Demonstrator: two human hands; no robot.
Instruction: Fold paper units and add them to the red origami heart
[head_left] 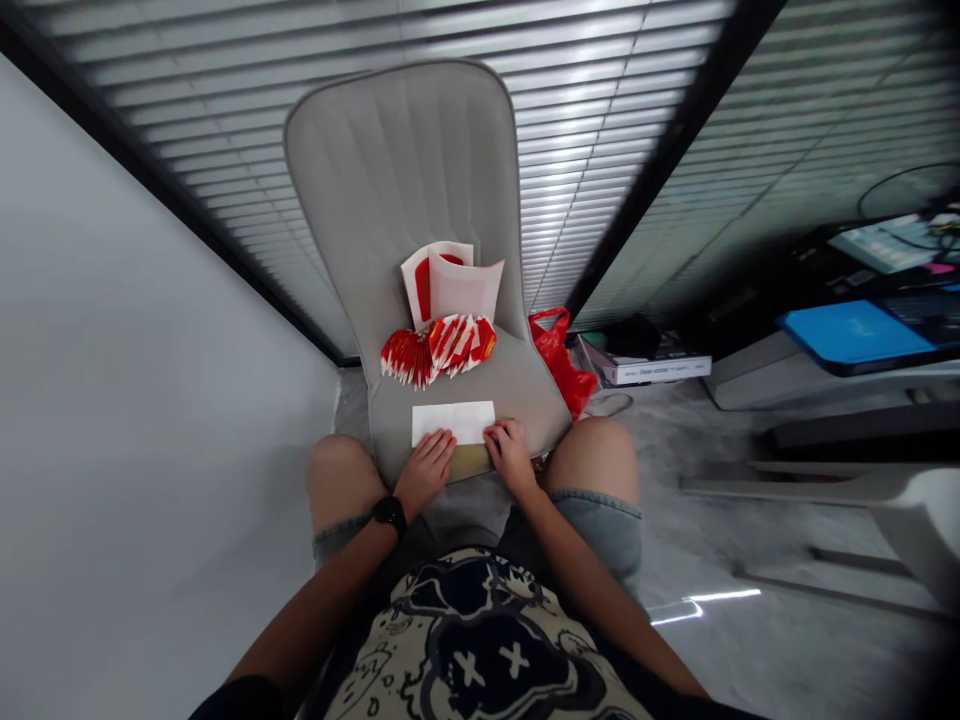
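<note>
Before us stands a grey chair (405, 150), its backrest on the far side and its seat reaching back between our knees. Further in on the seat, a fanned row of red-and-white packets (439, 350) lies beyond the white paper strip (454, 417), apart from it. The strip rests near the seat's front edge, just ahead of our hands, its long axis running left to right across us. Neither hand is clearly nearer: our left hand (427, 465) meets the near edge toward the left end, our right hand (511, 455) the right end. Left fingers lie extended, right fingers bent; whether either hand pinches the paper, we cannot tell.
</note>
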